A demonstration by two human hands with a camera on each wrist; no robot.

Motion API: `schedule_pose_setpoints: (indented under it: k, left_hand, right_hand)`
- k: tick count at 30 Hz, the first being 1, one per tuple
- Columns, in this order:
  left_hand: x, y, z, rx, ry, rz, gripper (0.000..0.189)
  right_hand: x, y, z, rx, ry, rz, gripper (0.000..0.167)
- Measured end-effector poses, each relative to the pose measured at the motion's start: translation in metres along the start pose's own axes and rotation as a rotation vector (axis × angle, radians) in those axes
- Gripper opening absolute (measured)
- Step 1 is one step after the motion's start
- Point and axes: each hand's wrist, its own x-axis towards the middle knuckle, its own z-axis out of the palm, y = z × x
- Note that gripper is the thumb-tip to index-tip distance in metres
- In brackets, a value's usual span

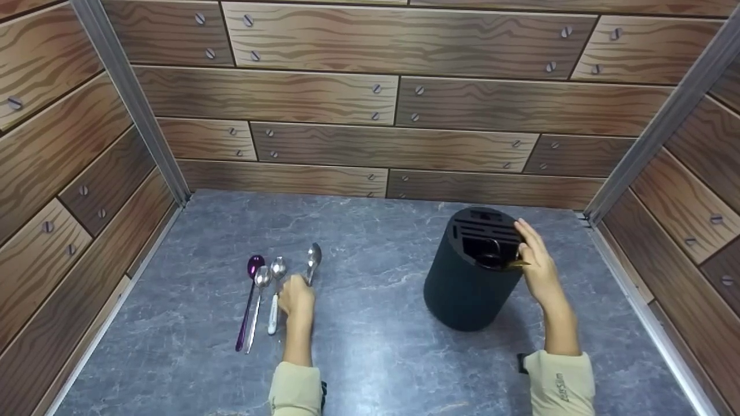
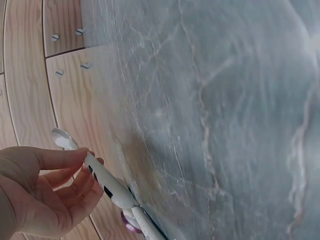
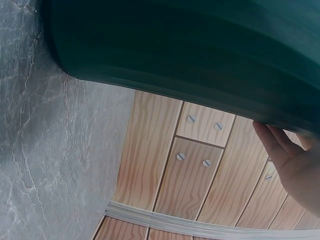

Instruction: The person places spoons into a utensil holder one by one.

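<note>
Pinched between my left hand's point(image 1: 297, 297) thumb and fingertips is a spoon point(image 2: 102, 177) whose pale handle bears dark marks. Its metal bowl point(image 1: 314, 255) points up and away in the head view. Just left of that hand lie a purple spoon point(image 1: 247, 306), a silver spoon point(image 1: 254, 312) and a spoon with a white handle point(image 1: 273, 315). My right hand point(image 1: 540, 268) rests against the upper right side of a dark green cylindrical utensil holder point(image 1: 468, 294), fingers nearly straight. A gold-coloured utensil point(image 1: 516, 264) pokes out over the holder's rim near the thumb.
The holder's black top point(image 1: 484, 222) has several narrow slots and one larger opening. Wood-patterned walls point(image 1: 324, 98) enclose the grey marbled tabletop point(image 1: 370, 346) at the back and both sides, with metal strips point(image 1: 627, 150) at the corners.
</note>
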Motion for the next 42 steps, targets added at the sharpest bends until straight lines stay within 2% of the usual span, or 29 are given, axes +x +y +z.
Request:
schedule_pose_setpoints:
  k: [3,10,18,22,30,42]
  left_hand:
    - [-0.001,0.001,0.000,-0.015,0.000,-0.001,0.004]
    - [-0.005,0.007,0.000,-0.041,0.014,0.033,0.015]
    - [-0.008,0.016,-0.001,-0.089,-0.003,0.019,0.022]
    - [-0.010,0.021,-0.001,-0.108,0.012,0.023,0.024]
    - [-0.016,0.031,0.000,-0.161,0.067,0.098,0.022]
    - [-0.024,0.040,0.001,-0.189,0.090,0.123,0.024]
  right_hand:
    - [0.000,0.000,0.000,0.003,-0.001,0.002,0.040]
    - [-0.001,-0.001,-0.001,-0.005,-0.001,0.001,0.040]
    - [-0.001,0.000,-0.002,0.004,-0.020,0.013,0.041]
    - [-0.001,0.000,-0.002,0.005,-0.033,0.010,0.042]
    - [0.000,0.000,-0.001,0.000,-0.004,-0.005,0.041]
    - [0.000,0.000,-0.001,-0.010,-0.008,0.002,0.041]
